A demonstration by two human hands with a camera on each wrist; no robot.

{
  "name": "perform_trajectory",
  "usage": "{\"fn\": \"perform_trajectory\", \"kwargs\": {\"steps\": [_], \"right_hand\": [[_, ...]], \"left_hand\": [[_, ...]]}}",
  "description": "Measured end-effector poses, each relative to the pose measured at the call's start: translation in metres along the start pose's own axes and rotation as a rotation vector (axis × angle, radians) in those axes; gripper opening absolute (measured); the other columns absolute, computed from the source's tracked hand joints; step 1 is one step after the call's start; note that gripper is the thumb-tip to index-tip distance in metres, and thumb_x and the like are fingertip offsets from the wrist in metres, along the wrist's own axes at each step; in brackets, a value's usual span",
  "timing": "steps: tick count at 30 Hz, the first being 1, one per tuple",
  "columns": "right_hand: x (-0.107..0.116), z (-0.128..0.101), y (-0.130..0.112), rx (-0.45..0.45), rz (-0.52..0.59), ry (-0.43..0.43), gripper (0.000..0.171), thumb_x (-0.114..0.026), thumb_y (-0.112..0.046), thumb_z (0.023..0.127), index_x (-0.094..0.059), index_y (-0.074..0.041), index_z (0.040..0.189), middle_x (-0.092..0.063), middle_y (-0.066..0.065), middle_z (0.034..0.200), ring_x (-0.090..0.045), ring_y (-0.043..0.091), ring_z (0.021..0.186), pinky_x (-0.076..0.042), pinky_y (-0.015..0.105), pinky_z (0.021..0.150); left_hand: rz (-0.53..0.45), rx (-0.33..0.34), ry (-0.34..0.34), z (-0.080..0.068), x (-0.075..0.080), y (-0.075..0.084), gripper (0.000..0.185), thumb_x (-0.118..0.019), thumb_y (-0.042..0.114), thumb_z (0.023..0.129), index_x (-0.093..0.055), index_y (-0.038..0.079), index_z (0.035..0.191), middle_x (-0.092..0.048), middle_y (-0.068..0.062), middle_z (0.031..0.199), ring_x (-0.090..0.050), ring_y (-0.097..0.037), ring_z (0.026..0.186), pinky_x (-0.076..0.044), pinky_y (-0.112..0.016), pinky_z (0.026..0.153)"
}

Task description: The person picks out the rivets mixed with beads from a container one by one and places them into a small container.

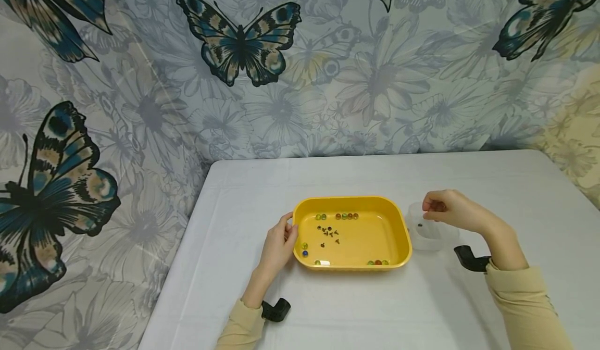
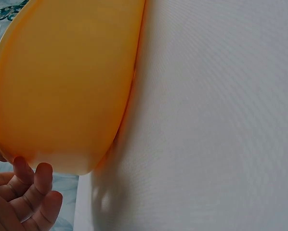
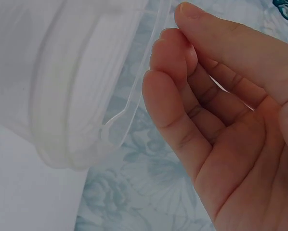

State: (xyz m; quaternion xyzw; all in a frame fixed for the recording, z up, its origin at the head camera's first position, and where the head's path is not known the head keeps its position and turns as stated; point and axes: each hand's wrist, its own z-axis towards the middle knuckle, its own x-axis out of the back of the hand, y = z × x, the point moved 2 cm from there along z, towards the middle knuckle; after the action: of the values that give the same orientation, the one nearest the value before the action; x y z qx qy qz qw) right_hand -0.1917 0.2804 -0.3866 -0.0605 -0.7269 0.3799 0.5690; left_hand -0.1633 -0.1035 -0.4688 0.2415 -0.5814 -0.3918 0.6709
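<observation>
The dark pieces (image 1: 330,228) in the yellow tray (image 1: 358,241) are too small to identify.

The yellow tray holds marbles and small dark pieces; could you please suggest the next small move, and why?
Probably move the right hand from the clear plastic container over the yellow tray and pinch one small dark piece: several lie loose there, the left hand grips the tray, and no piece shows in the right hand.
</observation>
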Motion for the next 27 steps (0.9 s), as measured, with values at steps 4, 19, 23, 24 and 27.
{"fn": "perform_trajectory", "kwargs": {"steps": [4,19,23,24,27], "right_hand": [[0.0,0.0,-0.001,0.008,-0.016,0.019,0.008,-0.067,-0.004,0.082,-0.059,-0.005,0.086,-0.057,-0.001,0.073,-0.051,0.008,0.063,-0.046,0.023,0.057],[0.001,0.01,-0.01,0.067,-0.021,0.048,0.005,-0.065,-0.005,0.085,-0.06,-0.005,0.086,-0.058,-0.003,0.073,-0.054,0.011,0.064,-0.047,0.024,0.057],[0.002,0.014,-0.017,0.079,-0.049,0.062,0.005,-0.065,-0.007,0.085,-0.061,-0.006,0.087,-0.059,-0.004,0.076,-0.055,0.01,0.068,-0.048,0.025,0.06],[0.003,0.015,-0.018,0.08,-0.059,0.065,0.005,-0.065,-0.008,0.085,-0.061,-0.006,0.088,-0.059,-0.004,0.076,-0.055,0.009,0.069,-0.048,0.026,0.061],[0.003,0.018,-0.023,0.085,-0.081,0.07,0.006,-0.066,-0.009,0.085,-0.061,-0.006,0.089,-0.059,-0.003,0.077,-0.054,0.009,0.071,-0.047,0.025,0.062]], "left_hand": [[-0.007,-0.002,0.002,0.0,0.0,0.0,0.036,-0.051,0.012,0.094,-0.05,-0.002,0.127,-0.049,0.003,0.072,-0.048,-0.008,0.061,-0.044,-0.02,0.054],[0.0,0.007,-0.003,0.001,0.0,-0.001,0.036,-0.05,0.012,0.094,-0.05,-0.002,0.127,-0.048,0.003,0.072,-0.048,-0.008,0.062,-0.043,-0.02,0.054],[0.002,0.007,-0.003,0.001,0.0,0.0,0.035,-0.051,0.013,0.094,-0.05,-0.002,0.127,-0.048,0.003,0.073,-0.048,-0.009,0.062,-0.043,-0.02,0.055],[0.003,0.007,-0.002,0.001,0.0,0.0,0.036,-0.051,0.013,0.094,-0.05,-0.002,0.127,-0.048,0.003,0.072,-0.048,-0.009,0.062,-0.043,-0.02,0.055],[0.006,0.005,0.002,0.001,0.0,-0.001,0.036,-0.051,0.013,0.094,-0.05,-0.002,0.127,-0.048,0.003,0.072,-0.048,-0.009,0.062,-0.043,-0.02,0.055]]}}
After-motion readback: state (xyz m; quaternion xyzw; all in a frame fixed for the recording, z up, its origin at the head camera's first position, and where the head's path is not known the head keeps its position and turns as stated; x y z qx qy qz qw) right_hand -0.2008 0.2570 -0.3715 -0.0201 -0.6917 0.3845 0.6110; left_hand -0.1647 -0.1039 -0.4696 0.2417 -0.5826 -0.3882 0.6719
